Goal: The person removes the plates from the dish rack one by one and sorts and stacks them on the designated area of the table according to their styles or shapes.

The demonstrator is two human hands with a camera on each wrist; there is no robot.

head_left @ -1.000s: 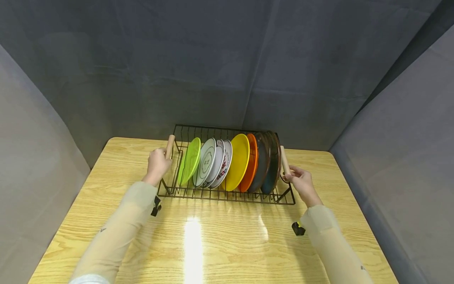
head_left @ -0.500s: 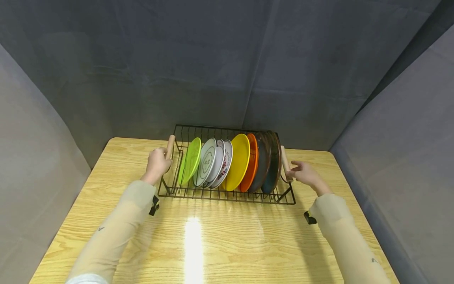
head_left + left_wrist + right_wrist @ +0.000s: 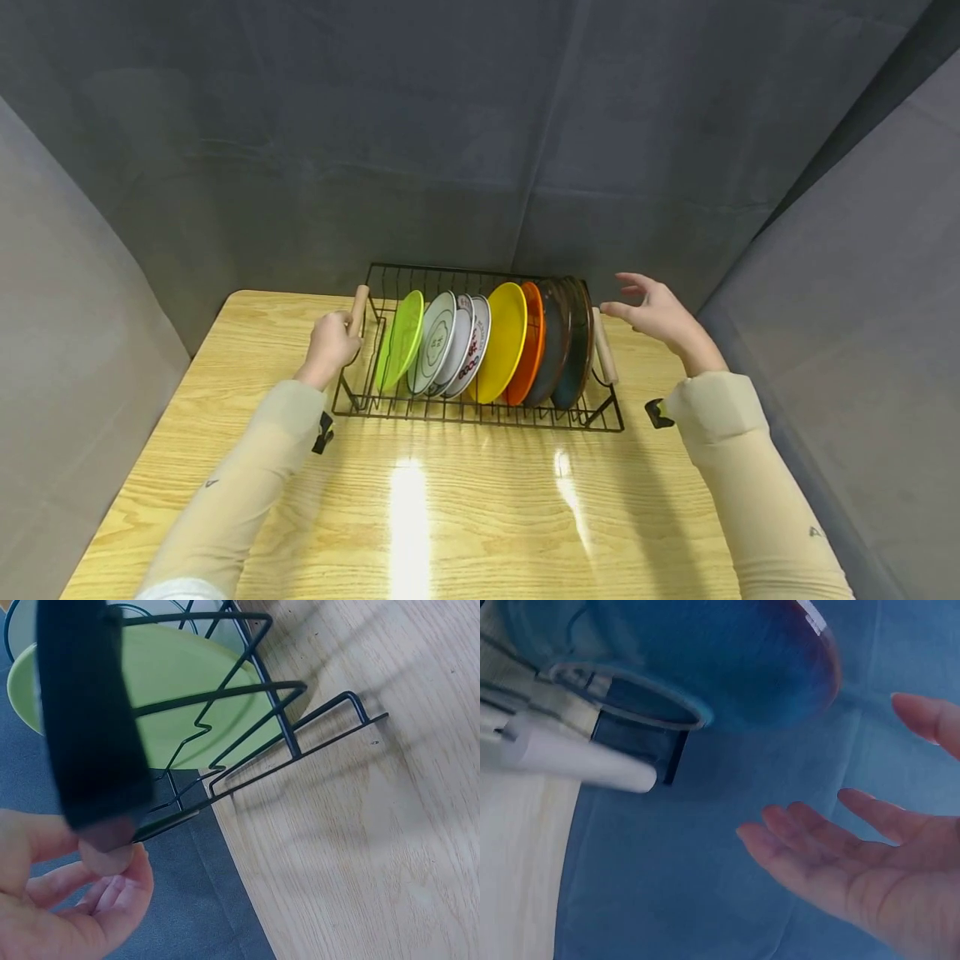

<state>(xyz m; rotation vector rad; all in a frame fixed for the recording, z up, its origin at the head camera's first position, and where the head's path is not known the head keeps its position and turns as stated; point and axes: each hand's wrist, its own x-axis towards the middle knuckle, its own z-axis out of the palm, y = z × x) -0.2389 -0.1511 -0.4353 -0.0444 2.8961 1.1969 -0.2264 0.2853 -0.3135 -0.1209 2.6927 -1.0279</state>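
A black wire dish rack (image 3: 480, 419) holds several plates on edge. From left to right these are a lime-green plate (image 3: 405, 343), white patterned plates (image 3: 437, 343), a yellow plate (image 3: 504, 343), an orange plate (image 3: 532, 354) and dark glazed plates (image 3: 579, 358). My left hand (image 3: 327, 343) grips the rack's left wooden handle (image 3: 360, 304). In the left wrist view a blurred dark strip hides part of that hold. With fingers spread, my right hand (image 3: 656, 315) hovers beside the dark plates, above the right wooden handle (image 3: 604, 350), and holds nothing. The right wrist view shows the fingers apart from the dark plate (image 3: 705, 660).
The rack stands toward the back of a light wood table (image 3: 495, 508). A dark grey cloth (image 3: 420, 150) hangs close behind it. Pale grey cloth walls close off the left (image 3: 67, 333) and right (image 3: 847, 325) sides.
My right hand has let go of the right handle, drawn away to the right, then risen toward the back beside the dark plates. The left hand keeps its grip; the rack has hardly moved.
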